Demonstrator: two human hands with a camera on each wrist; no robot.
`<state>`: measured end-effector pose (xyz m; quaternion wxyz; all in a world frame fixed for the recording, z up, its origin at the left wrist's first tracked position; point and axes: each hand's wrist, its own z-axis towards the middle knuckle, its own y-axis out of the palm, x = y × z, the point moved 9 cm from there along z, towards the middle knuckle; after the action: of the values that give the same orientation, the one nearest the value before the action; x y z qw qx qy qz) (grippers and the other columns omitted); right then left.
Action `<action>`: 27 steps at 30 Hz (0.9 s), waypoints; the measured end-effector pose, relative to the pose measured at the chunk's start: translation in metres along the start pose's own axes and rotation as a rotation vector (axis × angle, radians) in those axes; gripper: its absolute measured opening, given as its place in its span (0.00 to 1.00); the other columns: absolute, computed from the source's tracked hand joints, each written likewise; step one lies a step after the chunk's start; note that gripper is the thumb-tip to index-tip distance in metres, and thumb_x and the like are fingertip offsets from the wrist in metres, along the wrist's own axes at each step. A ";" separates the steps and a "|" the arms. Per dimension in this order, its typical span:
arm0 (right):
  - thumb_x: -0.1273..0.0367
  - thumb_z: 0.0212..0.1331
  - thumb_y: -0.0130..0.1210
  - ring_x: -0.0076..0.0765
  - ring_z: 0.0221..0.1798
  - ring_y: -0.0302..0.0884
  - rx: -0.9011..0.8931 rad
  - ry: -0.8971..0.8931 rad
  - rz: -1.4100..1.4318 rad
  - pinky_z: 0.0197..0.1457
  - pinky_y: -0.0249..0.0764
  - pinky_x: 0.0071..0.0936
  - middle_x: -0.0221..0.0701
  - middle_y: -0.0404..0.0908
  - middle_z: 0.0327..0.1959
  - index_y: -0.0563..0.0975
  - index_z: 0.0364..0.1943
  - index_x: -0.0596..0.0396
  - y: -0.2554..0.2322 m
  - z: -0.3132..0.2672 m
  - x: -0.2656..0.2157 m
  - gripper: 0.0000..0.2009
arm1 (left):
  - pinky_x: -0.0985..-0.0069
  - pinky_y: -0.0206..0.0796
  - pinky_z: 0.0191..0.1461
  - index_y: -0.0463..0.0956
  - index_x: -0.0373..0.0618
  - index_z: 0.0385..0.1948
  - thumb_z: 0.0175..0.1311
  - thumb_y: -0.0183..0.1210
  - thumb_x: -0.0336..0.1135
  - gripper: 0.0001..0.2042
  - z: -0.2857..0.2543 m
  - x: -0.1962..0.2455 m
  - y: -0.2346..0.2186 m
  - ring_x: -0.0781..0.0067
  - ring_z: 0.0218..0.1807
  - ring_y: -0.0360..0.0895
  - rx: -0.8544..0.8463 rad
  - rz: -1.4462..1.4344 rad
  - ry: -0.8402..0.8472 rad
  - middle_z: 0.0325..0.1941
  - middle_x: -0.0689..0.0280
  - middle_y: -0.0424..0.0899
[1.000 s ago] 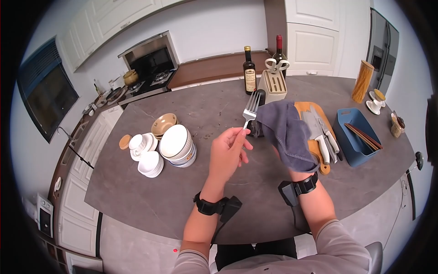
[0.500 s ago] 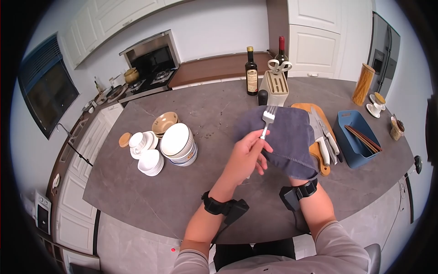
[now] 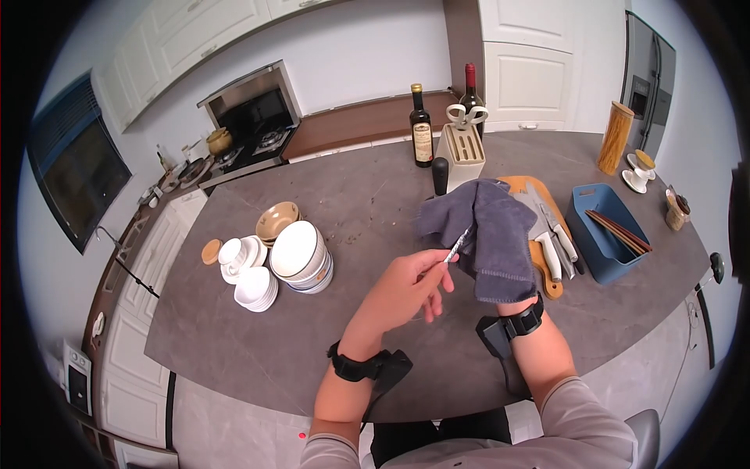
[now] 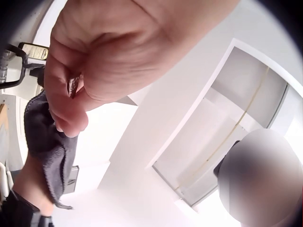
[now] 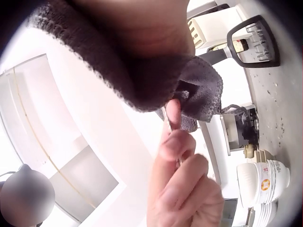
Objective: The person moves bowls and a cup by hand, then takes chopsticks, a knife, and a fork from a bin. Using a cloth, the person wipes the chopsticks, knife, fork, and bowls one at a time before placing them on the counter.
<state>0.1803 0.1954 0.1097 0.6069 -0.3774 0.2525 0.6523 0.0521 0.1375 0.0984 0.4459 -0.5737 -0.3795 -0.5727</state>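
Note:
My left hand (image 3: 408, 288) pinches a metal fork (image 3: 457, 246) by its handle between thumb and fingertips, over the middle of the table. Edge-on to the head camera, the fork points up and right, its far end overlapping a dark grey towel (image 3: 506, 246). This towel drapes over my right hand (image 5: 142, 23) and hides its fingers, so I cannot tell how they lie. Left fingertips show just beyond the towel's edge in the right wrist view. From the left wrist, the towel (image 4: 52, 146) hangs down past the right forearm.
White bowls (image 3: 301, 254) and small dishes (image 3: 256, 289) are stacked at left. A knife block (image 3: 462, 156) and bottle (image 3: 422, 137) stand behind the towel. Rightward are a cutting board (image 3: 553, 288) with several knives and a blue bin (image 3: 613, 266) holding chopsticks.
The fork went right over the towel, then turned from face-on to edge-on as the left hand drew slightly back. The towel, spread flatter half a second ago, is now folded into bunches.

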 end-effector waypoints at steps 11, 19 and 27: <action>0.64 0.67 0.45 0.23 0.36 0.74 0.144 0.200 0.478 0.37 0.73 0.20 0.30 0.76 0.37 0.72 0.43 0.57 0.012 0.004 0.026 0.11 | 0.88 0.55 0.11 0.76 0.37 0.45 0.69 0.49 0.34 0.12 -0.007 0.004 -0.004 0.87 0.12 0.68 0.063 0.034 -0.052 0.22 0.70 0.75; 0.62 0.68 0.43 0.26 0.37 0.75 0.222 0.021 0.036 0.39 0.74 0.22 0.31 0.76 0.37 0.71 0.43 0.58 -0.011 0.001 -0.012 0.13 | 0.88 0.54 0.11 0.77 0.38 0.45 0.68 0.49 0.34 0.12 -0.014 0.010 -0.010 0.88 0.12 0.68 0.027 0.092 -0.110 0.21 0.71 0.75; 0.54 0.70 0.37 0.31 0.38 0.75 0.357 0.327 0.910 0.43 0.74 0.27 0.32 0.76 0.38 0.70 0.42 0.57 -0.002 0.006 0.005 0.20 | 0.88 0.57 0.13 0.77 0.38 0.45 0.68 0.50 0.36 0.13 -0.004 0.001 -0.007 0.88 0.14 0.69 -0.004 0.134 -0.094 0.21 0.71 0.76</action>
<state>0.1817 0.2034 0.1090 0.2692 -0.2166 0.5903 0.7295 0.0445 0.1356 0.0998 0.4638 -0.6251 -0.3596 -0.5147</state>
